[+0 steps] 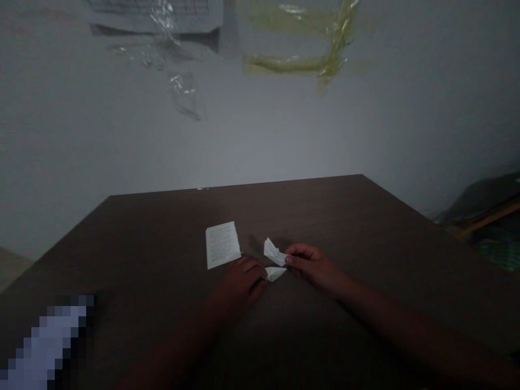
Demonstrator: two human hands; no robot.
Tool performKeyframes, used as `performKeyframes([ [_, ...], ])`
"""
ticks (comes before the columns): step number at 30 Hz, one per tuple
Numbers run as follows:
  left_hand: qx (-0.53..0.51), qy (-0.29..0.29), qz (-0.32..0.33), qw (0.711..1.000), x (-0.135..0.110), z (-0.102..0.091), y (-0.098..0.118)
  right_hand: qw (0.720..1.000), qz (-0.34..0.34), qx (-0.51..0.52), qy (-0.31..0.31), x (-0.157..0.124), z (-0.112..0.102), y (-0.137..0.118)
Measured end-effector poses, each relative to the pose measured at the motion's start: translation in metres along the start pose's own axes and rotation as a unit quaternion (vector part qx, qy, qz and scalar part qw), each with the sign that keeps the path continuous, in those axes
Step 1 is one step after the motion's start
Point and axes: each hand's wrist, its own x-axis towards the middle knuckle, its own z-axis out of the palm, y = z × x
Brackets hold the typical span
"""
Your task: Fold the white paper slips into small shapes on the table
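Note:
A small folded piece of white paper (275, 260) lies between my hands on the table, its upper flap and lower point spreading from the middle. My right hand (311, 265) pinches it from the right between thumb and fingers. My left hand (239, 284) lies palm down with curled fingers, their tips at the paper's lower left point. I cannot tell whether that hand grips the paper. To the left lies a flat printed sheet of white paper (222, 245), just beyond my left fingers.
The hands work on a dark brown wooden table (170, 238), whose far edge meets a grey wall with scraps of clear and yellowish tape (337, 49). A pixelated pale patch (49, 346) covers the lower left corner. Dark fabric and a wooden strip (489, 216) lie beyond the right edge.

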Motion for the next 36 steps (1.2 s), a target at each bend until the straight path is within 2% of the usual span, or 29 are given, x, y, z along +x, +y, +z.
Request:
performKeyframes([
  [13,-0.059,0.04,-0.018,0.997,-0.002,-0.008,0.005,0.999,0.008,-0.036,-0.014,-0.008,-0.001,-0.007],
  [23,-0.124,0.033,-0.059,0.99,-0.011,-0.015,0.012,0.999,0.009,-0.049,-0.02,-0.012,-0.001,-0.001],
  [30,-0.162,0.027,-0.138,0.977,-0.017,-0.018,0.014,0.999,0.044,-0.02,-0.016,-0.013,-0.003,0.003],
  [36,-0.169,0.029,-0.136,0.976,-0.015,-0.021,0.019,0.998,0.051,0.027,-0.015,-0.01,0.0,0.002],
])
